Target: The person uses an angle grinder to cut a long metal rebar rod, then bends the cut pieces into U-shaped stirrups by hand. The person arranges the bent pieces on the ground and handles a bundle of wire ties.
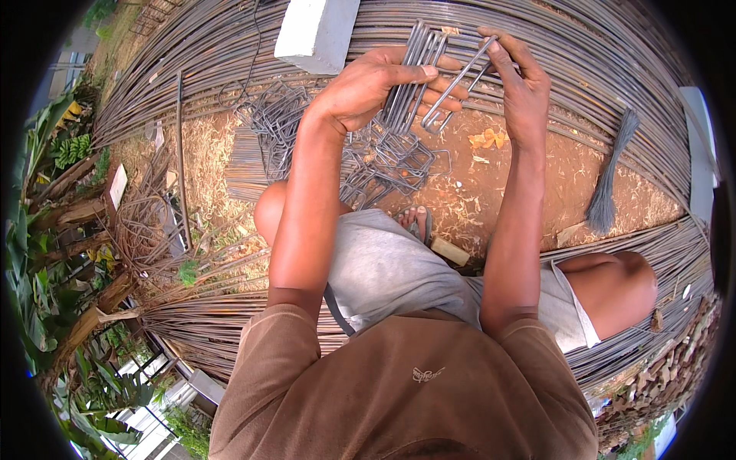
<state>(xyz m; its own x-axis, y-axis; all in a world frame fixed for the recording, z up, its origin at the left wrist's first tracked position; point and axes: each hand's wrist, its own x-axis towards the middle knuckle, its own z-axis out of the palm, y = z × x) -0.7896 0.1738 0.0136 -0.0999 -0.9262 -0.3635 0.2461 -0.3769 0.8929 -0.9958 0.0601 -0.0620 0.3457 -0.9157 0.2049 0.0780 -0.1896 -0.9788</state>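
My left hand [376, 88] is closed around a stack of bent rebar stirrups [414, 73], its thumb lying across the near side and its fingers showing beyond. In my right hand [521, 84], a single rebar stirrup [460, 84] is pinched at its upper corner between thumb and fingers. That stirrup slants down toward the left, with its lower end close to the fingers of my left hand. Below and left of the stack, a tangled heap of stirrups [383, 165] lies on the ground.
Long rebar rods [590, 54] run across the far side, with a white block [317, 34] on them. More rods [230, 322] lie beside my seat. A bundle of thin wire [613, 176] rests at right. Short cut rods [245, 165] lie left, near an upright-looking bar [182, 161].
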